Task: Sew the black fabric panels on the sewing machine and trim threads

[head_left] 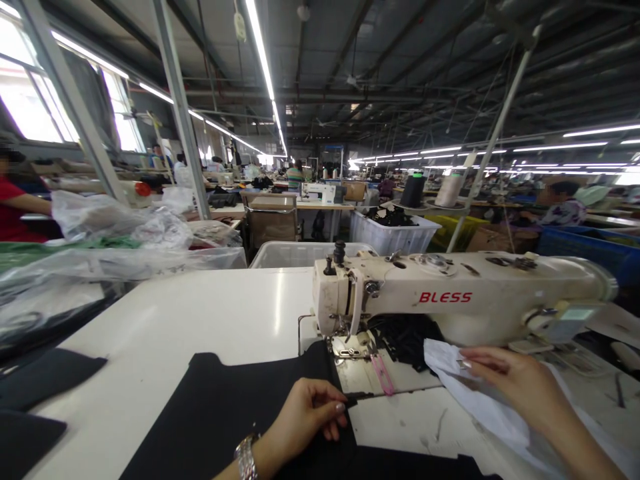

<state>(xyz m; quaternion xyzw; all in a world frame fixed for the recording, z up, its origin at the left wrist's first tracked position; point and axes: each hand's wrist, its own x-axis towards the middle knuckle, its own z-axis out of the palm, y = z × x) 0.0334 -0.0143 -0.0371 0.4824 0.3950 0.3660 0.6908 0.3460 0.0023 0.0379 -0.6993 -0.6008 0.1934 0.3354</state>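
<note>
A large black fabric piece (240,400) lies across the white sewing table, its upper corner close to the presser foot area of the sewing machine (400,290). My left hand (317,410) rests on that piece at its right edge, fingers curled and thumb against them, apparently pinching the edge. To the right, my right hand (510,380) closes thumb and fingers on a thin white sheet (443,360), cloth or plastic. Pink-handled thread snips (381,373) lie on the machine bed between the hands. Behind them is a heap of black scraps (407,337).
More black pieces (45,377) lie at the table's left. Clear plastic wrapping (125,227) covers goods beyond it. White bins (395,230) stand past the table, and a thread stand holds a black cone (413,190). A person in red (23,210) is at far left.
</note>
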